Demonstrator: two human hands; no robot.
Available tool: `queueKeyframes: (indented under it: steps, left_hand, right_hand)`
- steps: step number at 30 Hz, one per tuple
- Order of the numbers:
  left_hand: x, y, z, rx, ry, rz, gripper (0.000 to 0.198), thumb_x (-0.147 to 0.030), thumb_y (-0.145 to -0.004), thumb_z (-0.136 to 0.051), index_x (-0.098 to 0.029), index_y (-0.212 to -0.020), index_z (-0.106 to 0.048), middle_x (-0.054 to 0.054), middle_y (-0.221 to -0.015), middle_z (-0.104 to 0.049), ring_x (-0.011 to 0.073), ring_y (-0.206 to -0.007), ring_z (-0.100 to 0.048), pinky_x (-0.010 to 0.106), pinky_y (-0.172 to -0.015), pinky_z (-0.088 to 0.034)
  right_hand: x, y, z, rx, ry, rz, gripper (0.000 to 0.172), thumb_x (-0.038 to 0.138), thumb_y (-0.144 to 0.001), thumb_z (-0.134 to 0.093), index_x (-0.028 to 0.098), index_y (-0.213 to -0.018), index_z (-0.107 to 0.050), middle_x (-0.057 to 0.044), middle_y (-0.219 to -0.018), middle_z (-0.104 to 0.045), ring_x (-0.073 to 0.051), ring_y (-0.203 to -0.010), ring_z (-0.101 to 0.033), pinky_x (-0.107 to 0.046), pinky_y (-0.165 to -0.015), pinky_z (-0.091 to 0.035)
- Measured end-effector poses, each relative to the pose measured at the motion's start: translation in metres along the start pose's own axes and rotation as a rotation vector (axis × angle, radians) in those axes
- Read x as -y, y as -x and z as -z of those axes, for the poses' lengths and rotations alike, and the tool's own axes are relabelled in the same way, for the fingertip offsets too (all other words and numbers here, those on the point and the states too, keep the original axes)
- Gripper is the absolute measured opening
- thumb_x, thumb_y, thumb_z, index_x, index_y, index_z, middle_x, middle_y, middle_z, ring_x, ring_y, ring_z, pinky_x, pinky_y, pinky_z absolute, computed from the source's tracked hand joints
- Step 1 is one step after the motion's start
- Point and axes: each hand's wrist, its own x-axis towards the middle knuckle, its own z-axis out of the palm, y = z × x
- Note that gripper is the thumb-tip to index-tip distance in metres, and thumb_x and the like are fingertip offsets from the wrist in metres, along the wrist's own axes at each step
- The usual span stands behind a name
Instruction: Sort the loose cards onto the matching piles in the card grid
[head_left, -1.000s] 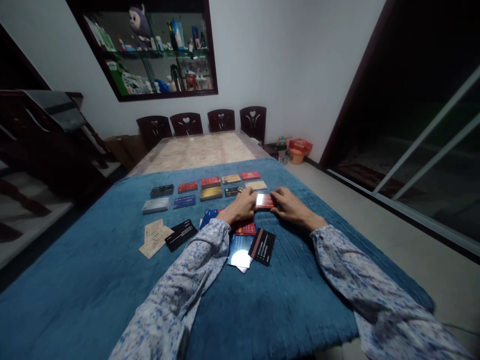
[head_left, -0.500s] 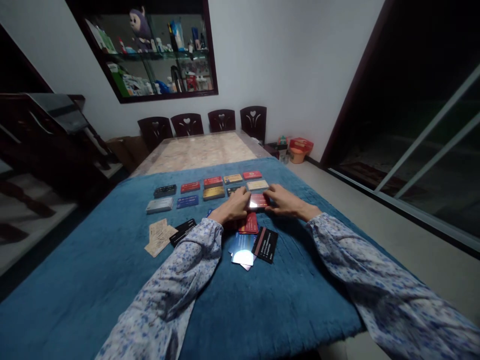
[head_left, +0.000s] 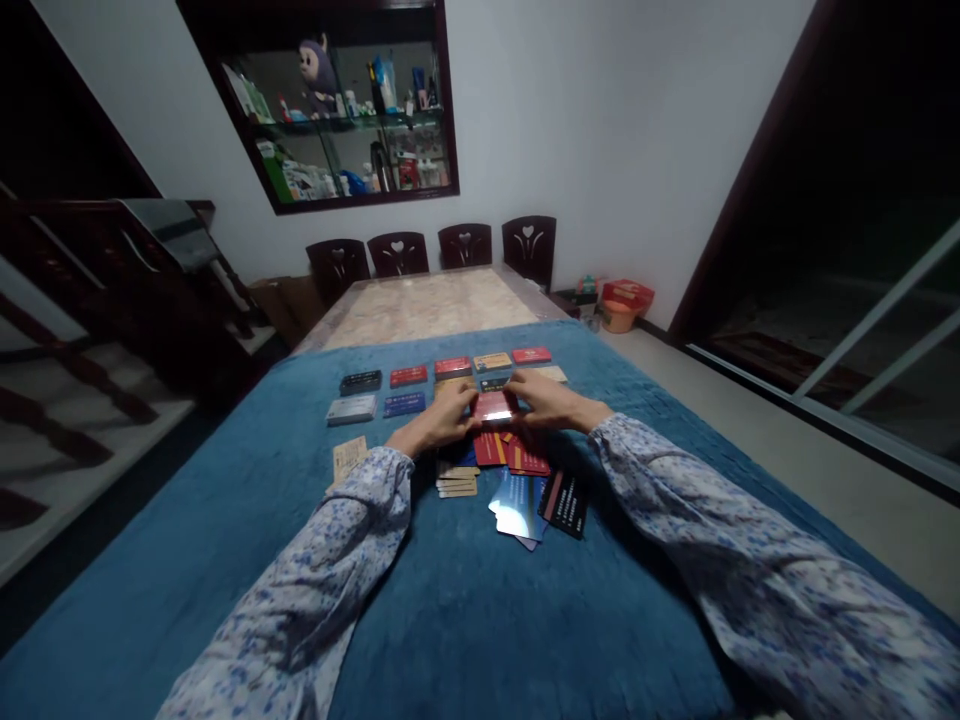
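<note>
Between my two hands is a stack of red cards (head_left: 493,407), its top shiny with reflected light. My left hand (head_left: 442,415) grips its left end and my right hand (head_left: 551,402) its right end, fingers closed on the edges. Loose red cards (head_left: 527,456) lie just below, beside fanned cream-edged cards (head_left: 457,483). Nearer me are blue cards (head_left: 521,505) and a black card (head_left: 566,503) with a pinkish stripe. Beyond my hands sit neat stacks in two rows, among them a black stack (head_left: 361,381), a white stack (head_left: 352,409) and a blue stack (head_left: 405,403).
A blue cloth (head_left: 480,620) covers the near part of the table, with the bare marble-patterned top (head_left: 427,305) beyond it. Tan cards (head_left: 349,457) lie left of my left forearm, partly hidden by the sleeve. Dark chairs (head_left: 529,248) stand at the far end.
Both hands have moved left with the red stack, relative to the rows of stacks. The fanned cream-edged cards now show below my left hand. The whole view has shifted slightly.
</note>
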Motion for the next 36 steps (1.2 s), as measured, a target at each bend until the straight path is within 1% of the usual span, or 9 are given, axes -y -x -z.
queueKeyframes:
  steps: [4,7,11,15,20,23,25,31,36]
  left_hand:
    - [0.013,0.014,0.012,-0.003,-0.003,0.061,0.038,-0.025,-0.082,-0.072,-0.020,-0.120,-0.064,0.010,-0.117,-0.059,0.0269,-0.111,-0.060,0.042,-0.103,-0.052]
    - [0.022,0.025,0.020,0.006,-0.027,0.098,0.033,-0.025,-0.083,-0.071,-0.020,-0.115,-0.066,0.010,-0.116,-0.060,0.0276,-0.109,-0.061,0.043,-0.101,-0.053]
    - [0.036,0.036,0.029,0.010,-0.081,0.160,0.031,-0.026,-0.084,-0.069,-0.018,-0.113,-0.067,0.011,-0.115,-0.060,0.0283,-0.108,-0.061,0.045,-0.101,-0.053]
    - [0.050,0.043,0.037,-0.002,-0.102,0.186,0.027,-0.025,-0.081,-0.071,-0.018,-0.107,-0.069,0.011,-0.116,-0.060,0.0281,-0.108,-0.062,0.045,-0.102,-0.052]
    - [0.064,0.050,0.047,-0.005,-0.111,0.196,0.023,-0.022,-0.081,-0.069,-0.018,-0.103,-0.069,0.012,-0.115,-0.062,0.0294,-0.111,-0.061,0.045,-0.102,-0.053]
    - [0.072,0.052,0.052,0.002,-0.134,0.225,0.024,-0.021,-0.080,-0.068,-0.019,-0.103,-0.068,0.011,-0.117,-0.062,0.0286,-0.114,-0.060,0.045,-0.105,-0.051]
    - [0.076,0.051,0.056,0.011,-0.159,0.245,0.024,-0.021,-0.079,-0.069,-0.019,-0.103,-0.067,0.011,-0.118,-0.062,0.0288,-0.114,-0.060,0.045,-0.105,-0.050]
    - [0.084,0.044,0.066,0.085,-0.273,0.301,0.020,-0.023,-0.083,-0.064,-0.017,-0.102,-0.066,0.014,-0.117,-0.061,0.0314,-0.112,-0.060,0.044,-0.100,-0.051]
    - [0.090,0.036,0.075,0.116,-0.301,0.354,0.021,-0.023,-0.083,-0.063,-0.017,-0.103,-0.067,0.013,-0.115,-0.061,0.0308,-0.107,-0.062,0.043,-0.097,-0.051]
  right_hand:
    - [0.011,-0.023,-0.003,0.044,0.015,0.039,0.020,0.026,-0.078,-0.082,0.016,-0.092,-0.070,-0.012,-0.105,-0.064,-0.027,-0.102,-0.059,-0.037,-0.087,-0.048]
    - [0.023,-0.039,-0.003,0.072,0.038,0.052,0.021,0.027,-0.080,-0.081,0.015,-0.095,-0.071,-0.014,-0.108,-0.065,-0.029,-0.106,-0.059,-0.037,-0.088,-0.048]
    - [0.036,-0.059,-0.003,0.111,0.075,0.061,0.022,0.027,-0.081,-0.079,0.013,-0.097,-0.073,-0.016,-0.111,-0.066,-0.030,-0.105,-0.061,-0.036,-0.088,-0.048]
    - [0.043,-0.080,-0.006,0.125,0.081,0.093,0.020,0.024,-0.080,-0.078,0.013,-0.097,-0.075,-0.016,-0.110,-0.067,-0.029,-0.105,-0.063,-0.034,-0.087,-0.048]
    - [0.050,-0.105,-0.012,0.165,0.117,0.099,0.026,0.025,-0.081,-0.079,0.012,-0.103,-0.075,-0.017,-0.115,-0.067,-0.030,-0.110,-0.063,-0.034,-0.088,-0.049]
    - [0.053,-0.119,-0.014,0.180,0.140,0.120,0.028,0.026,-0.081,-0.079,0.012,-0.105,-0.075,-0.018,-0.121,-0.066,-0.031,-0.114,-0.063,-0.035,-0.092,-0.050]
    - [0.056,-0.126,-0.014,0.184,0.154,0.131,0.030,0.027,-0.082,-0.078,0.011,-0.107,-0.075,-0.018,-0.122,-0.067,-0.031,-0.113,-0.063,-0.036,-0.092,-0.050]
    - [0.064,-0.142,-0.007,0.206,0.176,0.083,0.032,0.029,-0.085,-0.074,0.010,-0.111,-0.076,-0.020,-0.122,-0.068,-0.031,-0.111,-0.066,-0.033,-0.084,-0.052]
    - [0.066,-0.158,-0.007,0.250,0.201,0.026,0.039,0.029,-0.087,-0.072,0.011,-0.121,-0.073,-0.020,-0.127,-0.066,-0.031,-0.113,-0.065,-0.031,-0.082,-0.052]
